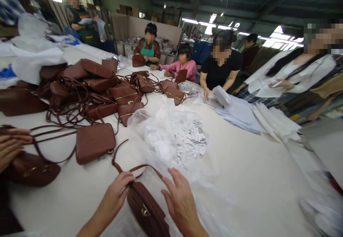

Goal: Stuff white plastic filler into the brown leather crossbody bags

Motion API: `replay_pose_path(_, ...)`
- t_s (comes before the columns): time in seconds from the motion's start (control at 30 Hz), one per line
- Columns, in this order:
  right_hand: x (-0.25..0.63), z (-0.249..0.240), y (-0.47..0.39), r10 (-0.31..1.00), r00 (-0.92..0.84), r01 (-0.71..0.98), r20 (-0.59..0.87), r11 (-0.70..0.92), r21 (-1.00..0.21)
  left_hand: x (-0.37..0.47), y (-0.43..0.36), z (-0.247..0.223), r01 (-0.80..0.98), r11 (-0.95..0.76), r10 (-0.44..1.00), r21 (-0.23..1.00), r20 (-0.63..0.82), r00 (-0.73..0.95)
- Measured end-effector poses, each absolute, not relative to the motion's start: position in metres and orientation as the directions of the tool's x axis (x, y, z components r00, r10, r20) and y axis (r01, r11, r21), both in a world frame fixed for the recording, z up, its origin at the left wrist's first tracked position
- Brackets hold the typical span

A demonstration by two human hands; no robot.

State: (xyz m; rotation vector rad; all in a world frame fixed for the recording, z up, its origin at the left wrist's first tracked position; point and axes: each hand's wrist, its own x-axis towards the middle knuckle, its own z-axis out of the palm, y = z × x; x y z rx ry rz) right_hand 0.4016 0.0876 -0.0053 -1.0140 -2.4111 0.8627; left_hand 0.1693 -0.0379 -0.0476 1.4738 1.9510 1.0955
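Two hands frame one brown handbag (146,208) lying on the white worktop (254,172) at six o'clock. Left hand (116,190) grips the bag's upper end with curled fingers, where the strap (134,167) loops off; right hand (180,201) rests open, fingers spread, touching its right edge. Just past it, at twelve o'clock, lies a clear plastic bag of small white packets (187,140). At ten o'clock sits a heap of brown handbags (102,90), and a co-worker's hands (10,146) hold another at nine
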Motion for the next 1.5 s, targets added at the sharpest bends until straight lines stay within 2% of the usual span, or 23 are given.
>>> replay_pose_path(0.1, 0.382, 0.012, 0.069, 0.481, -0.875, 0.406, -0.05, 0.674, -0.617, 0.166, -0.04, -0.047, 0.409, 0.19, 0.928, 0.892, -0.027, -0.371)
replay_pose_path(0.17, 0.363, 0.01, 0.057, 0.422, -0.902, 0.403, -0.094, 0.742, -0.535, 0.17, -0.039, -0.047, 0.29, 0.226, 0.914, 0.93, -0.099, -0.392)
replay_pose_path(0.3, 0.332, -0.02, 0.039, 0.389, -0.914, 0.34, 0.115, 0.89, -0.305, 0.185, -0.044, -0.058, -0.017, 0.2, 0.911, 0.98, -0.193, -0.365)
replay_pose_path(0.37, 0.326, -0.036, 0.036, 0.36, -0.908, 0.31, 0.215, 0.922, -0.234, 0.191, -0.051, -0.066, -0.073, 0.189, 0.917, 0.979, -0.202, -0.344)
replay_pose_path(0.47, 0.327, -0.047, 0.038, 0.279, -0.924, 0.224, 0.262, 0.949, -0.22, 0.194, -0.06, -0.075, 0.103, 0.171, 0.931, 0.98, -0.126, -0.343)
replay_pose_path(0.57, 0.335, -0.043, 0.047, 0.226, -0.946, 0.15, 0.231, 0.94, -0.307, 0.198, -0.058, -0.072, 0.323, 0.11, 0.946, 0.94, 0.0, -0.323)
replay_pose_path(0.63, 0.338, -0.037, 0.054, 0.266, -0.942, 0.176, 0.205, 0.911, -0.373, 0.202, -0.05, -0.063, 0.394, 0.072, 0.947, 0.916, 0.062, -0.317)
replay_pose_path(0.73, 0.343, -0.027, 0.063, 0.365, -0.921, 0.263, 0.139, 0.842, -0.47, 0.209, -0.037, -0.049, 0.403, 0.054, 0.955, 0.914, 0.071, -0.288)
replay_pose_path(0.83, 0.354, -0.018, 0.07, 0.366, -0.926, 0.26, 0.094, 0.798, -0.544, 0.203, -0.036, -0.048, 0.394, 0.07, 0.957, 0.916, 0.049, -0.285)
replay_pose_path(0.93, 0.385, -0.02, 0.079, 0.331, -0.932, 0.214, 0.148, 0.832, -0.513, 0.179, -0.048, -0.06, 0.407, 0.134, 0.928, 0.903, 0.03, -0.372)
replay_pose_path(1.03, 0.433, -0.034, 0.085, 0.387, -0.906, 0.272, 0.169, 0.841, -0.467, 0.15, -0.063, -0.073, 0.419, 0.213, 0.884, 0.883, 0.009, -0.468)
replay_pose_path(1.2, 0.477, -0.033, 0.081, 0.494, -0.866, 0.36, 0.08, 0.727, -0.585, 0.14, -0.074, -0.083, 0.516, 0.193, 0.901, 0.835, 0.058, -0.431)
replay_pose_path(1.27, 0.465, -0.017, 0.079, 0.532, -0.846, 0.405, 0.038, 0.687, -0.603, 0.146, -0.071, -0.083, 0.595, 0.152, 0.905, 0.789, 0.131, -0.405)
replay_pose_path(1.33, 0.441, 0.001, 0.078, 0.568, -0.82, 0.489, -0.073, 0.629, -0.604, 0.153, -0.066, -0.077, 0.69, 0.099, 0.913, 0.717, 0.21, -0.35)
replay_pose_path(1.43, 0.407, 0.018, 0.079, 0.527, -0.81, 0.571, -0.258, 0.607, -0.553, 0.168, -0.059, -0.061, 0.858, 0.026, 0.918, 0.513, 0.327, -0.223)
replay_pose_path(1.5, 0.394, 0.022, 0.078, 0.471, -0.84, 0.525, -0.268, 0.588, -0.615, 0.182, -0.058, -0.05, 0.935, -0.031, 0.91, 0.355, 0.396, -0.12)
